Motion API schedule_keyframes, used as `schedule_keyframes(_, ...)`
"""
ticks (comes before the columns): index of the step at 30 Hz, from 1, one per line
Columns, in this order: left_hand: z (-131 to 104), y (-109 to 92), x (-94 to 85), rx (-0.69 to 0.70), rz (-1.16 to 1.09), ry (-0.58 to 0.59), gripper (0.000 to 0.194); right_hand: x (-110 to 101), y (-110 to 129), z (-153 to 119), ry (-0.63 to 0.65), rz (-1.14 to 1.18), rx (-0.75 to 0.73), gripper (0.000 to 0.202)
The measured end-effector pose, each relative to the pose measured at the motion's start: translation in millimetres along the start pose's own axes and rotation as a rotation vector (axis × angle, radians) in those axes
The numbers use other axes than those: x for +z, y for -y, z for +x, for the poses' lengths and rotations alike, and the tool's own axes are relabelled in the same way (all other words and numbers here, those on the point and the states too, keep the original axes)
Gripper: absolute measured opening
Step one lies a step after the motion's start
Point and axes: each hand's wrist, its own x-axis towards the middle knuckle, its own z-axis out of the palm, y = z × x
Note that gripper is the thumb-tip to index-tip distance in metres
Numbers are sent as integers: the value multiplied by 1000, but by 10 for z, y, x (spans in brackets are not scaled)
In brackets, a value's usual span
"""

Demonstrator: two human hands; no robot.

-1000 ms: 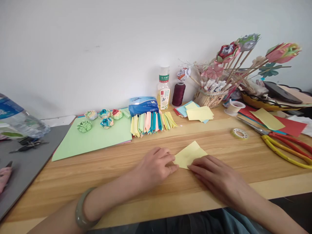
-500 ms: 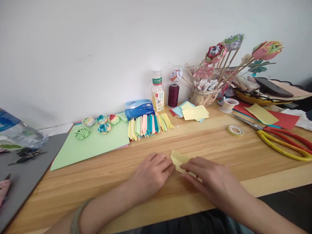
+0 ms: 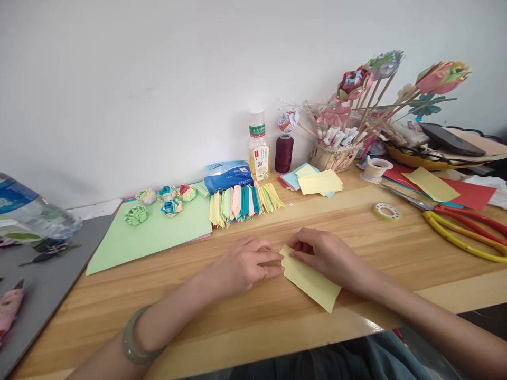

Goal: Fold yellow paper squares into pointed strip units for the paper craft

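A yellow paper rectangle (image 3: 311, 279) lies slantwise on the wooden table, near its front edge. At the paper's left end, the fingertips of my left hand (image 3: 245, 266) touch its edge, closed on it. My right hand (image 3: 325, 256) is at the paper's upper edge, with thumb and fingers pinched together on it. Behind them stands a row of folded paper strips (image 3: 241, 205) in yellow, green, pink and blue. More yellow sheets (image 3: 321, 182) lie on blue and red ones further back.
Left: paper flowers on green paper (image 3: 158, 237), and a large plastic bottle (image 3: 34, 211). Back: tissue pack (image 3: 227, 177), drink bottle (image 3: 259, 150), dark red thread (image 3: 284, 153), basket of paper flowers (image 3: 335, 157). Right: tape roll (image 3: 387, 211), white spool (image 3: 376, 170), scissors (image 3: 459, 221).
The yellow paper, earlier partly covered and folded up under my right hand, now lies flatter and shows more. My right hand has moved up to its upper edge.
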Motion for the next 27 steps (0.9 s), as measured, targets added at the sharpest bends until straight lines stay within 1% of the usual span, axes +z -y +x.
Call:
schedule_keyframes(2,-3,9,-4,5,12,-6,29,16,-13,-6,-20,-27,-48,10)
schedule_keyframes(7,2,6,9,45,105,-30,26,68,-72,-78,-98,-204,-298,16)
schedule_keyframes(14,25,-18,28,73,215,-73,25,51,-104,-147,-138,-381,-538,26)
schedule_keyframes(20,49,-60,50,6,218,-142,17,35,-78,-177,-146,-479,-612,33)
schedule_keyframes(23,32,-42,43,23,199,-105,18,35,-74,-178,-142,-512,-629,33)
schedule_keyframes(27,-4,-2,14,59,197,-36,25,32,-71,-171,-121,-487,-614,32)
